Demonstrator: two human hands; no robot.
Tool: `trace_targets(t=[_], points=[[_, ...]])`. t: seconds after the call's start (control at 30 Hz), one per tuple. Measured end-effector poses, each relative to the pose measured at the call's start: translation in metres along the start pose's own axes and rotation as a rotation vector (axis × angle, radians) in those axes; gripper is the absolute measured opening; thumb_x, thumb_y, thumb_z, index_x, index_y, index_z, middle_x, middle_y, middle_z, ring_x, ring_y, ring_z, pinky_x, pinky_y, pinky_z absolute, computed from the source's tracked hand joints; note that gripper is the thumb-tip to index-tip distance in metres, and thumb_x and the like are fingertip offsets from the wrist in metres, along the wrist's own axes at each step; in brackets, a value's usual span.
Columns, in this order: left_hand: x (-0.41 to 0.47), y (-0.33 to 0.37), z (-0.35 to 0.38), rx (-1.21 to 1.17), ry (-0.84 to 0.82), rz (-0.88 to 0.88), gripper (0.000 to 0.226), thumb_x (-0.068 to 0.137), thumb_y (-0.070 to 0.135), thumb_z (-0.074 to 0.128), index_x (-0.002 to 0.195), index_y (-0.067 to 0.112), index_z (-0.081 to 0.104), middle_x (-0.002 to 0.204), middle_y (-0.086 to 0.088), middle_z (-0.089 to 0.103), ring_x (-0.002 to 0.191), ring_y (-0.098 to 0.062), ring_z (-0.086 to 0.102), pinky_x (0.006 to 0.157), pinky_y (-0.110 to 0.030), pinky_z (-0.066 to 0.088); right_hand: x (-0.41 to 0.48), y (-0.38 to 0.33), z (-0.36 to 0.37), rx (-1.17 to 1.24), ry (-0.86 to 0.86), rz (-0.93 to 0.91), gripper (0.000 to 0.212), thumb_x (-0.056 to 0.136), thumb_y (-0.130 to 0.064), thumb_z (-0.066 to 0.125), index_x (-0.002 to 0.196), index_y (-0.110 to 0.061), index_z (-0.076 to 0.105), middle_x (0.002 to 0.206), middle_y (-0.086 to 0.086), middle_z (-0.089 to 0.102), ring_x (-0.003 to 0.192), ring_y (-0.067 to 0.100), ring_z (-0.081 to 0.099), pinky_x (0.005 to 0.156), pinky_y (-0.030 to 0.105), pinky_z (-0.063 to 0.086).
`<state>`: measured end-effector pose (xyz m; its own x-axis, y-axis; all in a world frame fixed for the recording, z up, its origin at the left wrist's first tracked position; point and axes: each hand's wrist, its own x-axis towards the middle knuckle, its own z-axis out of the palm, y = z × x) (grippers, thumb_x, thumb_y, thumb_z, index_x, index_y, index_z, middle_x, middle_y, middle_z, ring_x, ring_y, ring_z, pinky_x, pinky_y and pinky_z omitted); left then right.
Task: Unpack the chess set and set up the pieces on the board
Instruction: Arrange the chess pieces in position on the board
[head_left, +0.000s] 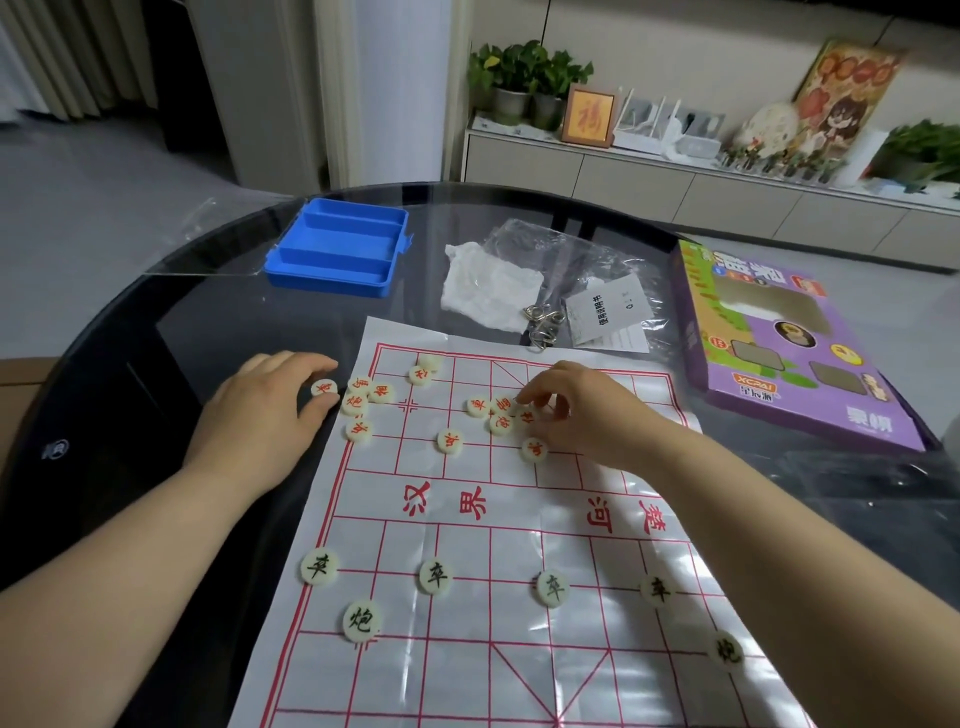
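Note:
A white plastic chess sheet (483, 525) with red grid lines lies on the dark glass table. Several cream discs with red characters (449, 440) are scattered over its far half. Cream discs with black characters (435, 576) stand in a row on the near half. My left hand (260, 415) pinches a red-marked disc (323, 387) between thumb and index finger, just off the sheet's left edge. My right hand (582, 410) curls its fingers over a cluster of red-marked discs (501, 413) and pinches one; that disc is mostly hidden.
An open blue plastic case (337, 249) sits at the far left. Crumpled white tissue (488, 286), clear plastic bags, a metal ring puzzle (545, 322) and an instruction slip (608, 312) lie behind the sheet. A purple game box (779, 338) rests at the right.

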<state>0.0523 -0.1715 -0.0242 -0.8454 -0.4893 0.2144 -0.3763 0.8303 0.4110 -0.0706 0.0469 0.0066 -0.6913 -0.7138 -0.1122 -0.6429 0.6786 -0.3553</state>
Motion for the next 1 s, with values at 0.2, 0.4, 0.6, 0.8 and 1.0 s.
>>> trace_targets(t=[0.2, 0.4, 0.6, 0.8, 1.0], points=[[0.001, -0.002, 0.001, -0.006, -0.002, 0.026, 0.032, 0.089, 0.020, 0.051, 0.120, 0.013, 0.055, 0.123, -0.006, 0.055, 0.117, -0.023, 0.043, 0.092, -0.038, 0.037, 0.005, 0.001, 0.001, -0.020, 0.000, 0.003, 0.031, 0.085, -0.018, 0.060, 0.116, -0.015, 0.060, 0.113, 0.004, 0.054, 0.083, 0.009, 0.042, 0.071, 0.016, 0.032], [0.003, -0.003, 0.002, 0.003, -0.006, 0.025, 0.030, 0.090, 0.021, 0.051, 0.118, 0.013, 0.057, 0.121, -0.005, 0.056, 0.116, -0.022, 0.044, 0.092, -0.037, 0.037, 0.006, 0.001, 0.000, -0.032, -0.001, 0.007, 0.031, 0.087, -0.011, 0.055, 0.117, -0.017, 0.059, 0.115, 0.003, 0.054, 0.085, 0.007, 0.041, 0.072, 0.015, 0.033], [0.003, -0.004, 0.002, 0.002, -0.012, 0.020, 0.030, 0.089, 0.021, 0.051, 0.118, 0.013, 0.057, 0.120, -0.004, 0.056, 0.116, -0.022, 0.044, 0.093, -0.037, 0.037, 0.007, 0.003, -0.004, -0.022, -0.002, -0.018, 0.040, 0.090, -0.002, 0.046, 0.124, -0.019, 0.055, 0.119, 0.004, 0.054, 0.086, 0.006, 0.042, 0.070, 0.010, 0.030], [0.002, -0.004, 0.001, -0.013, -0.013, 0.024, 0.030, 0.089, 0.020, 0.051, 0.118, 0.013, 0.056, 0.121, -0.004, 0.056, 0.116, -0.023, 0.043, 0.093, -0.036, 0.035, 0.005, 0.007, -0.013, 0.018, 0.021, 0.019, 0.032, 0.087, -0.017, 0.057, 0.119, -0.017, 0.059, 0.118, 0.000, 0.060, 0.084, 0.007, 0.048, 0.069, 0.014, 0.034], [0.002, -0.002, 0.000, -0.018, -0.016, 0.018, 0.032, 0.089, 0.021, 0.052, 0.120, 0.014, 0.055, 0.122, -0.003, 0.056, 0.117, -0.021, 0.043, 0.094, -0.036, 0.035, 0.009, -0.003, -0.008, -0.044, -0.028, 0.040, 0.029, 0.086, -0.022, 0.058, 0.114, -0.013, 0.060, 0.112, 0.004, 0.057, 0.086, 0.011, 0.046, 0.076, 0.022, 0.041]])
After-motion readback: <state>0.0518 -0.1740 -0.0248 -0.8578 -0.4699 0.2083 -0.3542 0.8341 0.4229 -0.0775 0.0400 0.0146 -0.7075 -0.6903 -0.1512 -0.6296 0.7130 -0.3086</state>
